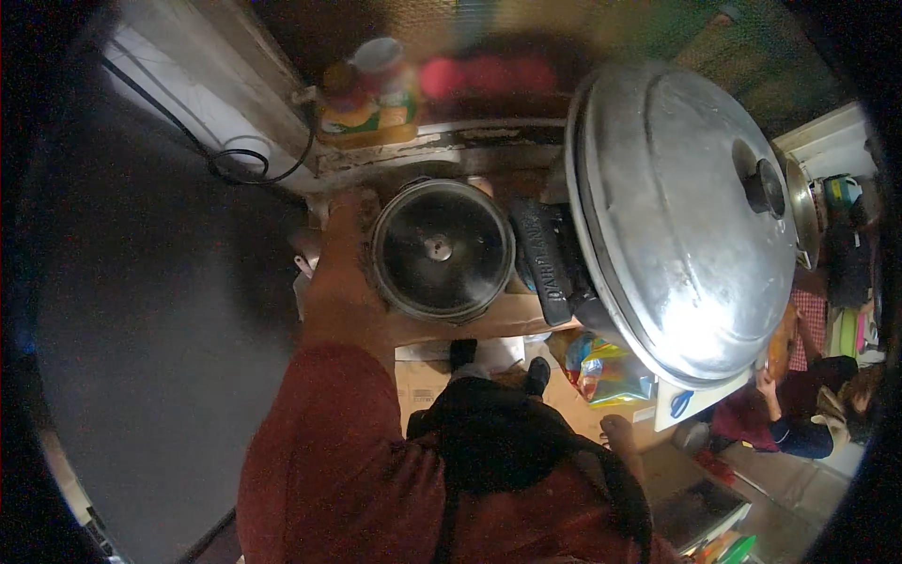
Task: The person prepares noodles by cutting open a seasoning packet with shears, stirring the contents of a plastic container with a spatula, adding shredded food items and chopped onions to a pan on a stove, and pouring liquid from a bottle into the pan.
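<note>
My left arm reaches forward along the left side of a round pot with a dark, see-through lid [440, 278]. My left hand [352, 204] is at the pot's far left; its fingers are dim and blurred, and any hold is hidden. A small metal fitting [438, 247] marks the lid's centre. To the right, a black block with raised lettering [545, 261] lies between the pot and a big domed metal lid [676, 211] with a black knob [768, 188]. Low on my right side, what appears to be my right hand [619, 431] hangs down, away from the pots.
Behind the pot, a ledge [486, 134] holds an orange and green container [373, 113]. A black cable [239, 169] loops at the left. Below right are a shiny plastic bag [609, 374], blue-handled scissors [681, 403] on a pale board, and another person [782, 416] seated low.
</note>
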Demonstrator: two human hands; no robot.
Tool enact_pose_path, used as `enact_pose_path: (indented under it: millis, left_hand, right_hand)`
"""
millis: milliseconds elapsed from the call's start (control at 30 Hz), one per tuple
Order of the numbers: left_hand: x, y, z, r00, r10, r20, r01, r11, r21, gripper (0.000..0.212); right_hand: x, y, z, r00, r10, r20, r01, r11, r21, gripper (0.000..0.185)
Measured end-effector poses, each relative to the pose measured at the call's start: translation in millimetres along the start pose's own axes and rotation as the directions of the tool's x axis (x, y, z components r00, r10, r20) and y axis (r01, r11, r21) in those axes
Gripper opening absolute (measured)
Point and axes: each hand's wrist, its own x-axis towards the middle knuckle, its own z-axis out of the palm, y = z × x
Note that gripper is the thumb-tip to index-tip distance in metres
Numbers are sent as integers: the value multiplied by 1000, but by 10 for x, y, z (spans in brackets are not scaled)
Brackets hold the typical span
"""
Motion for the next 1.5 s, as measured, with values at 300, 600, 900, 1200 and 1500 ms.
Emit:
enact_pose_path:
  millis: [300,600,900,1200,1500]
  left_hand:
    - [-132,62,143,992,-104,-66,70,919,-389,34]
    - [164,-295,307,955,273,119,-294,798,526,27]
    - [-168,-266,151,948,312,57,-293,795,530,23]
    - [-391,-269,29,895,435,97,-388,654,650,19]
    - [-472,-486,-212,879,472,73,-466,814,347,31]
  right_hand:
    - [40,124,95,998,-69,11,69,997,-26,39]
    - [22,268,-7,999,-30,40,28,999,36,44]
    - [115,173,66,991,-118,56,117,993,30,48]
    - [236,169,33,984,-146,103,143,989,37,44]
    - [202,17,-129,985,-46,169,37,998,56,36]
